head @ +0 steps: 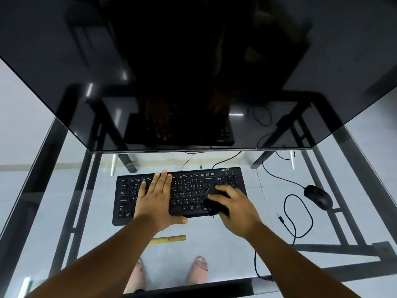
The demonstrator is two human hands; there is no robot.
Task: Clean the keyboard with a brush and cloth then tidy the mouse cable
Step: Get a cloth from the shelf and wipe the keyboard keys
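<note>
A clear glass tabletop (214, 250) rests on a black metal frame (71, 190) whose bars cross beneath it to either side of the fingers. Beyond the fingers, a large dark monitor (193, 72) fills the upper view, its glossy screen mirroring the scene below. Through the glass, nearer than the fingers, pale grey floor tiles (236, 265) show, with a yellow strip (169, 239) lying under the wrists. Small highlights glint on the screen.
</note>
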